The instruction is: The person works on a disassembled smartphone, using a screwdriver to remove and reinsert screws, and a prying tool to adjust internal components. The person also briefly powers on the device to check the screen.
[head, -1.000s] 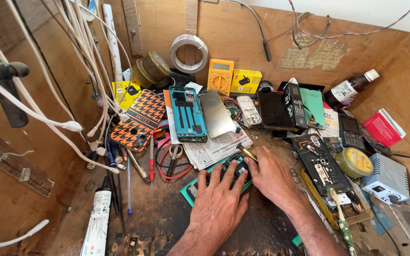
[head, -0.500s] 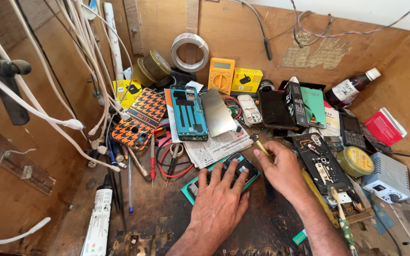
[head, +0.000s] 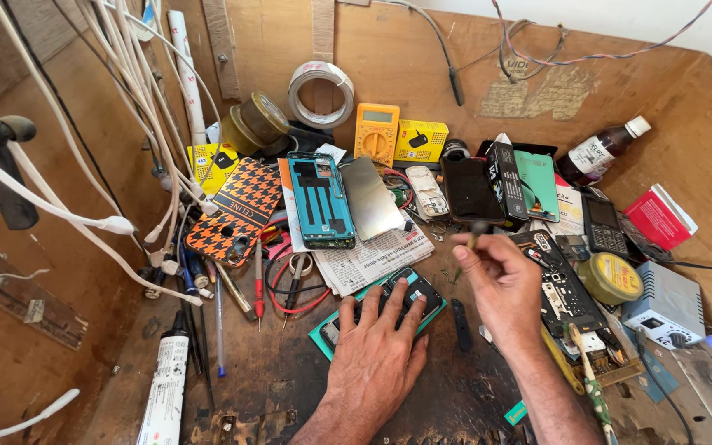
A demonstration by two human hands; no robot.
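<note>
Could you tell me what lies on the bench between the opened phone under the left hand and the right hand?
In the head view, a small black strip lies on the bare wooden bench between the phone under the left hand and the right hand.

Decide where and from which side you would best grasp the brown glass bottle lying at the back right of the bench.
Probably grip the brown bottle round its body from above. It lies on its side, white cap pointing up-right, with the body's upper side exposed and the green card close on its left.

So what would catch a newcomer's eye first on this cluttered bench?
Centre front, the left hand presses flat on an opened teal-edged phone, while the right hand is raised beside it, pinching a small tool. Behind them lie a teal phone frame on newspaper and an orange houndstooth case; a yellow multimeter leans against the back wall.
</note>
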